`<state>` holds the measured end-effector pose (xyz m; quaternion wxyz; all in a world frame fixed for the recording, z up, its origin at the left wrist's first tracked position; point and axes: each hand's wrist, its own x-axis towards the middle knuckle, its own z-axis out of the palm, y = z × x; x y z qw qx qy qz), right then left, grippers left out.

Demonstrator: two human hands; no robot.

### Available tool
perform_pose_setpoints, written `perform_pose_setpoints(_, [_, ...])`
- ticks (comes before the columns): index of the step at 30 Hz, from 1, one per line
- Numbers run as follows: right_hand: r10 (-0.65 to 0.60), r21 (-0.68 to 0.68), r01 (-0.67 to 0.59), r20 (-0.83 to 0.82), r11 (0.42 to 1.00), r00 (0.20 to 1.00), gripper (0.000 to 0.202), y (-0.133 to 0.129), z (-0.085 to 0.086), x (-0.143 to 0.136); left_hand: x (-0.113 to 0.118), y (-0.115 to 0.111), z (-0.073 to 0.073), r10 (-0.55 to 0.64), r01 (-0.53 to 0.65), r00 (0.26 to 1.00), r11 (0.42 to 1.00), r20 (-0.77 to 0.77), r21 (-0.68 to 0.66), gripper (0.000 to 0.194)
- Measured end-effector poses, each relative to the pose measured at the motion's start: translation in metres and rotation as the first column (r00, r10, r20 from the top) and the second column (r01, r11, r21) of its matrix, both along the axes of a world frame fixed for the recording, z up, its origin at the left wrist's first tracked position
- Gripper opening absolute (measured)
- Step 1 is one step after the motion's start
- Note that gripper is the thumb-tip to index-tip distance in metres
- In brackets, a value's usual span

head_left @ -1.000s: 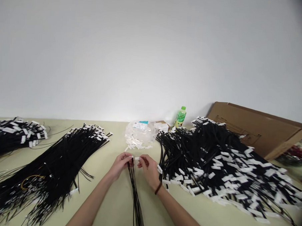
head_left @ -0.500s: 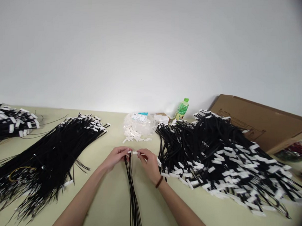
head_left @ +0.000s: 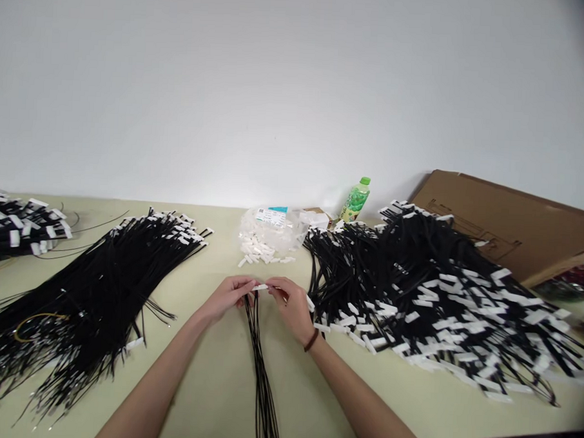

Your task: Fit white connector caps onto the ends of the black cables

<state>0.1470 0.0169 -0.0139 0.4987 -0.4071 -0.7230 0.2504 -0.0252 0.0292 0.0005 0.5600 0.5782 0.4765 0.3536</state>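
Observation:
My left hand (head_left: 230,297) is closed on the top end of a thin bundle of black cables (head_left: 258,356), which hangs down towards the table's near edge. A small white connector piece (head_left: 260,287) spans the gap between my two hands. The fingertips of my right hand (head_left: 289,303) pinch its right end, while its left end meets the cable tops at my left fingers. How far the pieces fit together is too small to tell. Ahead of my hands lie loose white connectors (head_left: 261,252) spilling from a clear plastic bag (head_left: 272,224) with a label.
Black cable heaps with white ends lie at left (head_left: 110,282), far left (head_left: 15,226) and right (head_left: 415,282). A green-capped bottle (head_left: 355,199) stands near the wall. At the right leans a cardboard box (head_left: 505,222). The table (head_left: 216,396) is pale green.
My hands have come closer together, and the gap between the white piece and the cable ends has closed. The view has shifted slightly.

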Motion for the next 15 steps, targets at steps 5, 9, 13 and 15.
perform_pose_setpoints(5, [0.008,-0.020,-0.008,-0.005,1.000,1.000,0.020,0.0000,-0.0008,-0.0002,0.0001,-0.0009,0.0013,-0.025,0.025,1.000,1.000,-0.002,0.002,0.036])
perform_pose_setpoints(9, [0.007,-0.059,-0.010,-0.040,0.998,0.999,0.022,0.0014,-0.0043,-0.0006,0.0018,-0.0029,0.0046,-0.032,0.032,0.999,0.999,0.012,-0.014,0.034])
perform_pose_setpoints(13, [0.014,-0.054,-0.017,-0.050,0.998,0.999,0.023,0.0015,-0.0057,-0.0016,0.0035,-0.0047,0.0072,-0.013,0.014,1.000,0.999,0.024,-0.035,0.031])
perform_pose_setpoints(15, [-0.014,0.008,0.014,-0.034,1.000,0.999,0.024,0.0001,-0.0051,-0.0015,0.0037,-0.0048,0.0073,-0.007,0.009,0.999,0.999,0.043,-0.042,0.031])
